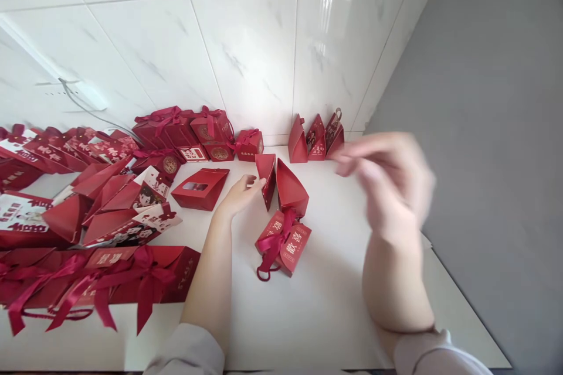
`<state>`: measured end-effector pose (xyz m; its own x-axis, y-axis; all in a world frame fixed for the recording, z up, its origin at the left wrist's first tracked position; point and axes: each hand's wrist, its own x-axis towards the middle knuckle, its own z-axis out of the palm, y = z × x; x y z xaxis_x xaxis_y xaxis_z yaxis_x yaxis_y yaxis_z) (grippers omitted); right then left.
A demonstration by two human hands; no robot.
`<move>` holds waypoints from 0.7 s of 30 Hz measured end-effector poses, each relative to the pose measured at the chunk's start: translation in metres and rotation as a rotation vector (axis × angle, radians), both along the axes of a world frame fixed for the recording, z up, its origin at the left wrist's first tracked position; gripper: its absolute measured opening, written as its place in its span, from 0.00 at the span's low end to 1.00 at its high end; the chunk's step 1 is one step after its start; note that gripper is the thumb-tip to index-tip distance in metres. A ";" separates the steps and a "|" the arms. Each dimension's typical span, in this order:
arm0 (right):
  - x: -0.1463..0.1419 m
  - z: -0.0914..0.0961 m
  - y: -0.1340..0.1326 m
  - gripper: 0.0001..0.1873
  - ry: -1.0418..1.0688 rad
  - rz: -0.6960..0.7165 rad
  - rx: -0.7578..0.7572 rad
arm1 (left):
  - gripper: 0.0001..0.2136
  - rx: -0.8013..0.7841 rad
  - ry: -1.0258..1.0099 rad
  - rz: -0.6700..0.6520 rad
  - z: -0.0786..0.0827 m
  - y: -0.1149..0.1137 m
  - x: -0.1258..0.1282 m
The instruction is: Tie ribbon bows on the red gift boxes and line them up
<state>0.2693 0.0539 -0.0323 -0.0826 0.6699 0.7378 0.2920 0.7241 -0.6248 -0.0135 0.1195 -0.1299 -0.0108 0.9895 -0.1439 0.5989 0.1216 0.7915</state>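
My left hand [243,193] reaches in from the lower left, its thumb and fingers at the left edge of a narrow red triangular gift box [268,179]. Just right of it stands another red triangular box [292,187], tilted. In front lies a red gift box with a ribbon bow [285,243], gold characters and a cord handle. My right hand [396,181] is raised at the right and blurred by motion. Its fingertips are nearest to three small pointed red boxes [316,139] standing by the wall. I see nothing between its fingers, which look slightly apart.
Red boxes with bows [162,129] are stacked along the tiled wall [246,41]. Opened and folded red boxes [118,199] crowd the left side, with a row of ribboned boxes [101,275] in front. A windowed red box [200,188] lies beside my left hand.
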 end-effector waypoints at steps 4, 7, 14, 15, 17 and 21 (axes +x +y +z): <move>-0.034 -0.037 0.061 0.11 -0.713 -0.212 -0.559 | 0.22 0.001 0.277 -0.239 0.016 -0.006 0.002; -0.051 -0.067 0.092 0.14 -0.848 -0.214 -0.682 | 0.13 0.053 0.507 -0.236 0.019 -0.010 0.009; -0.040 -0.073 0.100 0.17 -0.818 -0.297 -0.600 | 0.12 0.324 0.670 -0.006 0.040 -0.009 0.031; -0.038 -0.072 0.101 0.19 -0.796 -0.329 -0.594 | 0.13 0.378 0.667 0.060 0.043 -0.007 0.034; -0.038 -0.073 0.106 0.22 -0.755 -0.374 -0.589 | 0.14 0.416 0.613 0.169 0.047 -0.001 0.039; -0.042 -0.084 0.117 0.18 -0.731 -0.335 -0.626 | 0.26 0.207 0.343 0.088 0.044 0.009 0.036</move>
